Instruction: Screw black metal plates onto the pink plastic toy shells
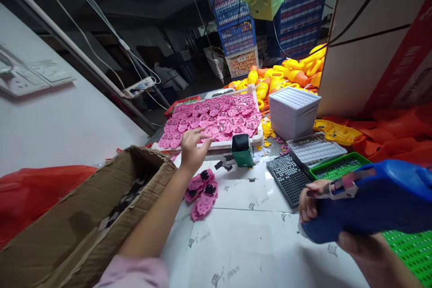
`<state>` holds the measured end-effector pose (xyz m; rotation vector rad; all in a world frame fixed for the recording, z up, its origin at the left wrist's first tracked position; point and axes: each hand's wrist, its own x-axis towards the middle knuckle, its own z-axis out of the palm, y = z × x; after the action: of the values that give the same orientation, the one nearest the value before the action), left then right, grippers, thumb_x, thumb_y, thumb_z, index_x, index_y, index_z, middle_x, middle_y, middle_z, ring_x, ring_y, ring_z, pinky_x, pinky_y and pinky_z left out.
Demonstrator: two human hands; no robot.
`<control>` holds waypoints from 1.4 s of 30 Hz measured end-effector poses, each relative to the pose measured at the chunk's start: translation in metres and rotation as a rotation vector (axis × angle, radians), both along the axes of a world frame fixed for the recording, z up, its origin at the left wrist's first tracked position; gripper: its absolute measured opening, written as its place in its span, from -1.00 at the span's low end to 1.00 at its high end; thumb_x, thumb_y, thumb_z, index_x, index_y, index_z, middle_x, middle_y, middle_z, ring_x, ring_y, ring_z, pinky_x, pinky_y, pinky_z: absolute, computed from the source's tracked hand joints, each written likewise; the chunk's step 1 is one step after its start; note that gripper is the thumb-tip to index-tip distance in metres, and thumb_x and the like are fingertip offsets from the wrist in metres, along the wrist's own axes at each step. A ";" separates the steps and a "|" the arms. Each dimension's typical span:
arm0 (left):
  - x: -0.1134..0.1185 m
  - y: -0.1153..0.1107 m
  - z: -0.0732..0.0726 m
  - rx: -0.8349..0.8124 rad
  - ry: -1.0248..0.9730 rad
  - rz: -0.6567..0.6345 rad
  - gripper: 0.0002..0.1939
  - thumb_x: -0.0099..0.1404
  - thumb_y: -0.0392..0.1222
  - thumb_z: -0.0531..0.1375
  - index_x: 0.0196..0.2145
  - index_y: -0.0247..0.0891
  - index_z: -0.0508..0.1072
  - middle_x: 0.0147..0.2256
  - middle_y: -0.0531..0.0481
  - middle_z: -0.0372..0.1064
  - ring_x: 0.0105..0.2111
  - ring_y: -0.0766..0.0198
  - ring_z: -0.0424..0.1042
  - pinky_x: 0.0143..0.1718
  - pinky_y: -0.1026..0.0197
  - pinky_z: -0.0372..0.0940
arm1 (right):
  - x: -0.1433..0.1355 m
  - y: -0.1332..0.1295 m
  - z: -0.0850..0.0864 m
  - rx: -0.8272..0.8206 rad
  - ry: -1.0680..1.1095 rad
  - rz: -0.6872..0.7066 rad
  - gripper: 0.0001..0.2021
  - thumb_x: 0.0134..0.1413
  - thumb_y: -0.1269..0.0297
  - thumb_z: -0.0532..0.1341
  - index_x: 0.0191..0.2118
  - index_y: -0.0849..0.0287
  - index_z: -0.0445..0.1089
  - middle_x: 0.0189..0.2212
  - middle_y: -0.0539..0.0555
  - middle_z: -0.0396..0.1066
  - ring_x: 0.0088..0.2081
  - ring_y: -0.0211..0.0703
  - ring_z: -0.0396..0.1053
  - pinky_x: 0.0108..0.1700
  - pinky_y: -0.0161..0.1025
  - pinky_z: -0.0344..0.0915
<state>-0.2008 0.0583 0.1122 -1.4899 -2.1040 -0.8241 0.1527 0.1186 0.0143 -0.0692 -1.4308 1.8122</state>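
My left hand pinches a pink flower-like plastic piece, blurred by motion, in front of and just above the tray's near edge. Rows of similar pink pieces fill the white-rimmed tray. Below my left hand, several pink pieces with black squares lie in a small heap on the white tabletop. At the right, my right hand is wrapped round what looks like a blue tape dispenser, tilted above the table. Its body hides part of the hand.
A green-and-black cup stands before the tray, dark strips beside it. An open cardboard box borders the left. Rightward are a black grid tray, stacked white trays and a green basket. Yellow parts are heaped behind.
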 end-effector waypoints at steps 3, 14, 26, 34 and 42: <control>0.038 -0.058 -0.020 -0.009 -0.034 -0.147 -0.82 0.28 -0.03 0.19 -0.40 -0.15 0.46 -0.09 -0.06 0.48 0.00 0.10 0.36 0.10 -0.03 0.19 | -0.003 -0.002 0.010 -0.045 0.082 0.016 -0.43 -0.16 0.00 0.35 0.03 -0.05 0.27 -0.44 0.03 0.26 -0.40 -0.13 0.28 -0.38 -0.17 0.32; 0.091 -0.110 -0.076 -0.713 -0.094 -0.493 -0.87 0.30 -0.18 0.17 -0.34 -0.17 0.52 0.05 -0.09 0.44 0.14 -0.02 0.21 0.11 -0.15 0.11 | -0.006 0.007 0.028 -0.174 0.039 -0.075 -0.49 -0.27 0.11 0.43 -0.10 0.07 0.39 -0.47 0.02 0.33 -0.44 -0.16 0.34 -0.44 -0.17 0.40; 0.042 -0.014 -0.049 -0.765 -0.083 0.000 -0.69 0.26 0.00 0.15 -0.15 -0.23 0.50 -0.10 -0.19 0.50 -0.01 -0.12 0.36 0.01 -0.11 0.13 | -0.006 0.004 0.025 -0.152 0.009 -0.071 -0.46 -0.26 0.06 0.44 -0.08 0.04 0.37 -0.47 0.00 0.35 -0.43 -0.17 0.35 -0.41 -0.19 0.37; 0.028 0.024 -0.067 -0.827 -0.057 0.245 -0.52 0.09 0.09 0.29 -0.12 -0.26 0.41 -0.13 -0.27 0.50 -0.05 -0.18 0.39 -0.02 -0.09 0.09 | -0.005 0.006 0.032 -0.178 -0.028 -0.066 -0.45 -0.36 0.06 0.48 -0.15 0.07 0.41 -0.49 0.01 0.38 -0.46 -0.15 0.36 -0.43 -0.20 0.36; 0.025 0.009 -0.062 -0.835 -0.094 0.250 -0.51 0.11 0.02 0.28 0.00 -0.11 0.38 -0.04 -0.06 0.48 0.03 -0.05 0.35 -0.03 0.03 0.12 | -0.001 0.008 0.032 -0.162 0.015 -0.080 -0.49 -0.27 0.13 0.46 -0.10 0.03 0.43 -0.45 0.02 0.36 -0.44 -0.17 0.36 -0.42 -0.21 0.38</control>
<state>-0.1763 0.0674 0.0500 -1.4913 -2.8089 0.1245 0.1519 0.1267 0.0467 -0.1923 -1.2513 1.8554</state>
